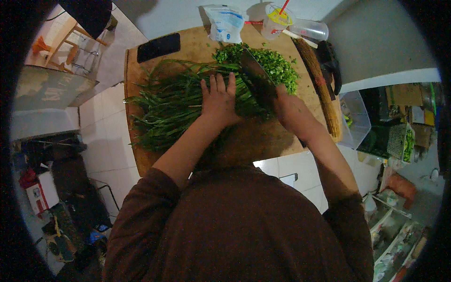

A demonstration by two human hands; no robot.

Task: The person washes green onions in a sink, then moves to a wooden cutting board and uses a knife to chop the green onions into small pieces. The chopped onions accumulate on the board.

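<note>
Long leafy greens, perhaps garlic chives (pixel 169 102), lie in a broad bundle across the wooden board (pixel 267 141). My left hand (pixel 220 102) presses on the bundle near its right end, fingers spread. In my right hand (pixel 294 112) is the handle of a broad-bladed kitchen cleaver (pixel 259 75). Its dark blade stands at the right end of the bundle, beside my left hand. Past the blade, a heap of finely chopped greens (pixel 282 68) covers the upper right of the board. Whether the edge touches the board cannot be seen.
A black phone (pixel 158 47) rests at the upper left of the board. Along the back stand a white plastic bag (pixel 225 24), a lidded cup with a red straw (pixel 276 21) and a clear cup lying down (pixel 310 29). A straw brush (pixel 317 84) lies along the right edge.
</note>
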